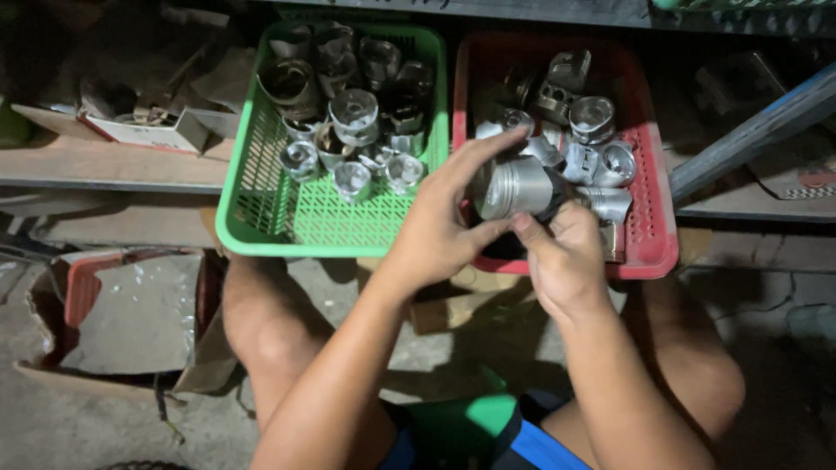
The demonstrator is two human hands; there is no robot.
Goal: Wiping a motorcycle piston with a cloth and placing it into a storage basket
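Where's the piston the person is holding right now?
The metal piston is right of centre in the head view, held between the left hand and right hand, just above the near edge of the red basket, right of the green basket.

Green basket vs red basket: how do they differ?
The green basket sits left with its pistons piled toward the back, its front mesh floor bare; the red basket sits right, partly hidden by both hands holding a piston. No hand is over the green one. Both are plastic mesh baskets holding metal pistons.
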